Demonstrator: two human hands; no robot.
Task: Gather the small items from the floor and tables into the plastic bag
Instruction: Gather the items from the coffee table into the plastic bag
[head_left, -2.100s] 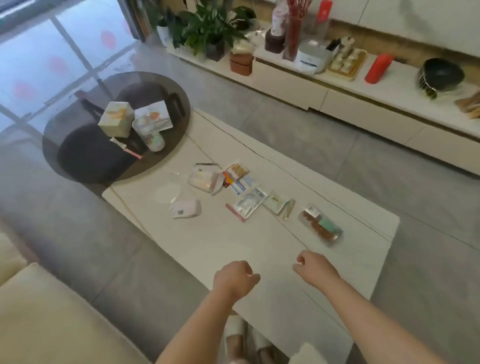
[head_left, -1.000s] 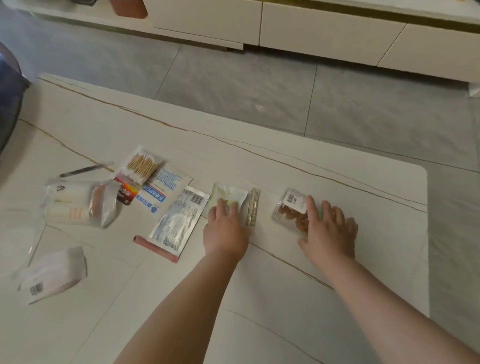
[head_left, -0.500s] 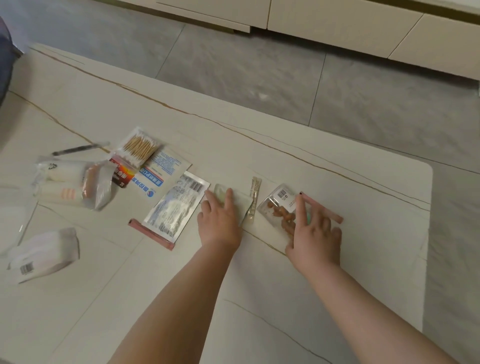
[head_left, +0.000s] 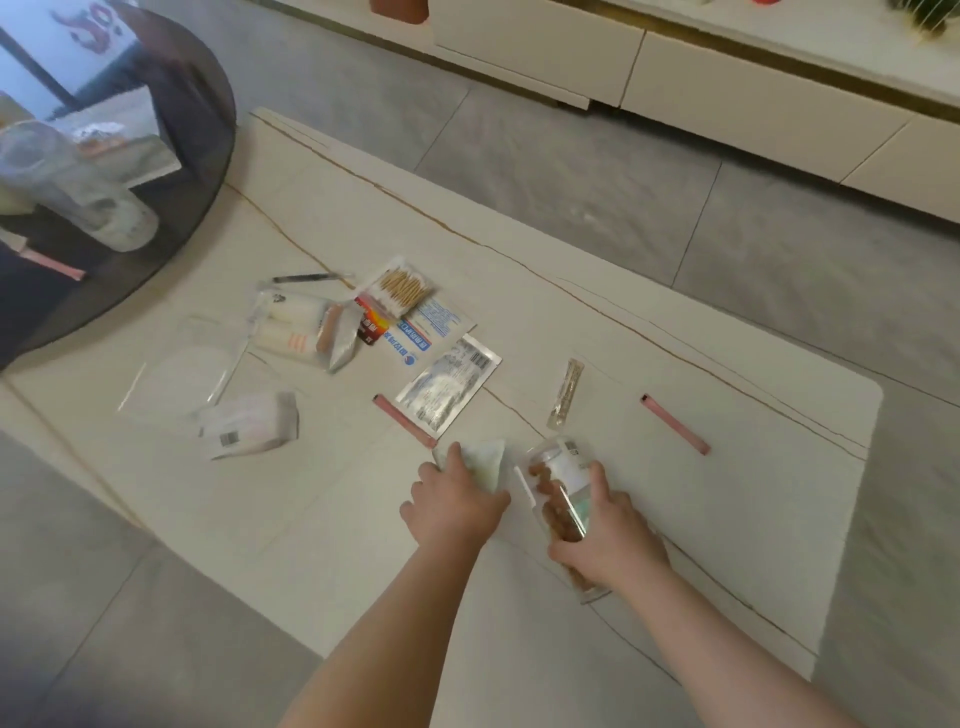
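The room is lit by soft, even daylight, and the brightest area is the window at the top left. The pale table shows only weak shadows under the arms. The whole picture is slightly soft; the glass jar at the left edge is smeared. The wide lens bends the cabinet line.

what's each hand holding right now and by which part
The left hand grips a small pale sachet by its near end. The right hand holds a clear snack packet by its near half, fingers around its edges.
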